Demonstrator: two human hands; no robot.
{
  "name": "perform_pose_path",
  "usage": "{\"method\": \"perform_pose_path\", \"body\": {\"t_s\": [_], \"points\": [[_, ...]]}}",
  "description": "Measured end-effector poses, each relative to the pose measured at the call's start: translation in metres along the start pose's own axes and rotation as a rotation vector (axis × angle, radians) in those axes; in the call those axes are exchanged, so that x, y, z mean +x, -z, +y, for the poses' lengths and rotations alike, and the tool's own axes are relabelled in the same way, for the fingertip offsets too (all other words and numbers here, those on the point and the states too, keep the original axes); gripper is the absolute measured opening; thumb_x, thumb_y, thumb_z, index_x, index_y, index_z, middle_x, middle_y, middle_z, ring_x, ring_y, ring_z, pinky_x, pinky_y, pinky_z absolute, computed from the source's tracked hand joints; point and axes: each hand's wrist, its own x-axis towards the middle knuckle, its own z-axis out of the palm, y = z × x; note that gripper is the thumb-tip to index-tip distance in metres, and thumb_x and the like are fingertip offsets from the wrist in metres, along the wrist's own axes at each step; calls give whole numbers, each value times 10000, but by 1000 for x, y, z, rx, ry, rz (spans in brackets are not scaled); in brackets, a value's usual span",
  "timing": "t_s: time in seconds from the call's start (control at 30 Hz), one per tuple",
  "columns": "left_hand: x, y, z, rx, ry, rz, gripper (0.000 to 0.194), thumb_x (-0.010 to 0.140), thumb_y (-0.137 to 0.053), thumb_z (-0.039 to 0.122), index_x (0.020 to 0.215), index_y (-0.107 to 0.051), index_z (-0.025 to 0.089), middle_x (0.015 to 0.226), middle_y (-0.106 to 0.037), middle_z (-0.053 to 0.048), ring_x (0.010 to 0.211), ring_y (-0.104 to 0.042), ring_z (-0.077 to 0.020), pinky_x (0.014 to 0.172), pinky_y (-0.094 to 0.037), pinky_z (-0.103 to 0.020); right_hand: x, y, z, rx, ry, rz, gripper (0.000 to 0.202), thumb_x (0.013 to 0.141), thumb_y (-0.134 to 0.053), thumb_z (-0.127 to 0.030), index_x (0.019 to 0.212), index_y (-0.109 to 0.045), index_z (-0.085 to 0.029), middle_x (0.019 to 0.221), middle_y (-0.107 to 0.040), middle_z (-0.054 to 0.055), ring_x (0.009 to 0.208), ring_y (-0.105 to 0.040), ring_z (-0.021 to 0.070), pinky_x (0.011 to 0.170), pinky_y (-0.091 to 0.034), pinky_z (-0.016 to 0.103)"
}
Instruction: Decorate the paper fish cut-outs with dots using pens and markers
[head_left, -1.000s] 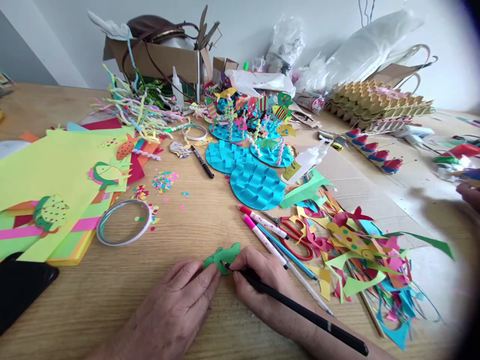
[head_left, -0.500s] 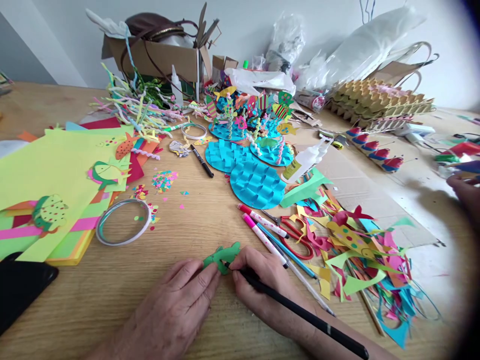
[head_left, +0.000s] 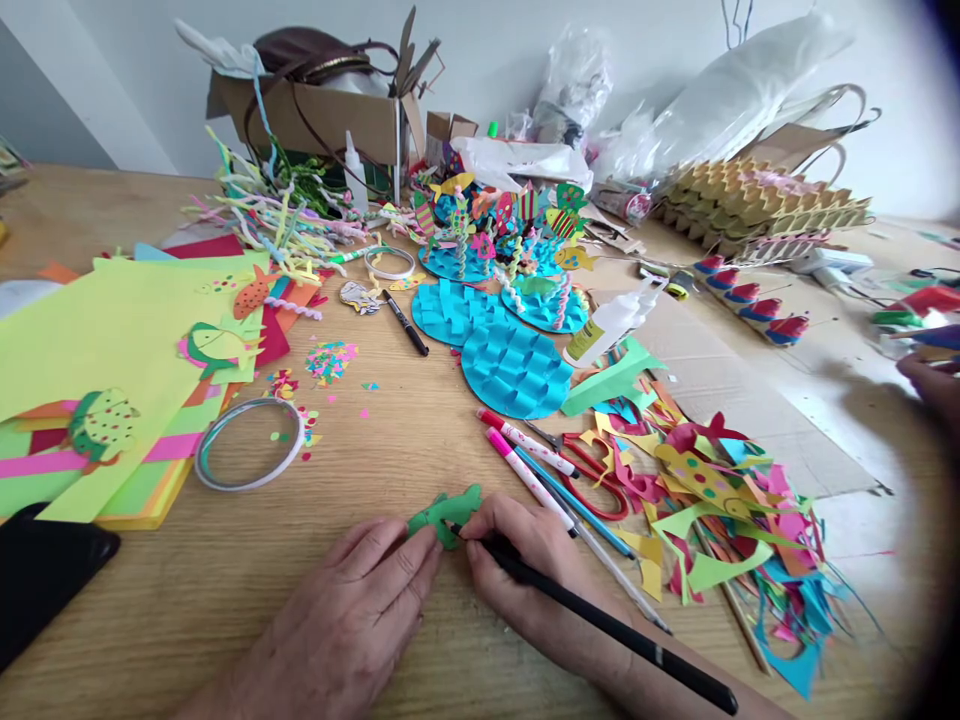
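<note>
A small green paper cutout [head_left: 456, 508] lies on the wooden table [head_left: 390, 440] between my two hands. The fingers of my left hand [head_left: 349, 610] are stretched out flat, and their tips press down the cutout's left edge. My right hand [head_left: 529, 575] grips a long black pencil [head_left: 607, 625] close to its point. That point rests on the green paper, near its middle. The part of the cutout under my left fingertips is hidden.
Markers [head_left: 529, 480] and red-handled scissors [head_left: 600, 475] lie right of my hands, beside paper scraps [head_left: 750, 510]. Blue woven ovals [head_left: 514, 370], a tape roll [head_left: 250, 445] and coloured sheets [head_left: 112, 320] lie beyond. Another person's hand [head_left: 930, 385] shows at the right edge.
The pencil tip has shifted very slightly to the left on the green cutout. My left hand has stayed where it was, and the camera view has moved slightly.
</note>
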Motion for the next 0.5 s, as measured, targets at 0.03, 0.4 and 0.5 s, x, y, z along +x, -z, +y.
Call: {"method": "perform_pose_path", "body": {"t_s": [0.03, 0.4, 0.5], "points": [[0, 0, 0, 1, -3, -5, 372, 949, -338, 63, 1167, -632, 126, 1223, -650, -38, 1093, -563, -216, 971, -412, -344, 0, 0, 0, -1, 9, 8, 136, 745, -451, -87, 743, -476, -221, 604, -567, -36, 498, -514, 105, 471, -372, 196], [-1, 1, -1, -10, 4, -34, 377, 943, -359, 69, 1212, -612, 141, 1250, -637, -33, 1121, -556, -212, 981, -424, -344, 1, 0, 1, 6, -12, 6, 139, 742, -449, -87, 741, -489, -220, 598, -568, -39, 490, -504, 100, 461, -365, 191], [0, 1, 0, -9, 4, -31, 370, 955, -348, 82, 1201, -619, 138, 1237, -645, -36, 1105, -567, -215, 974, -426, -343, 1, 0, 1, 15, -21, 3, 130, 749, -453, -96, 745, -491, -221, 606, -575, -37, 502, -520, 102, 477, -383, 191]]}}
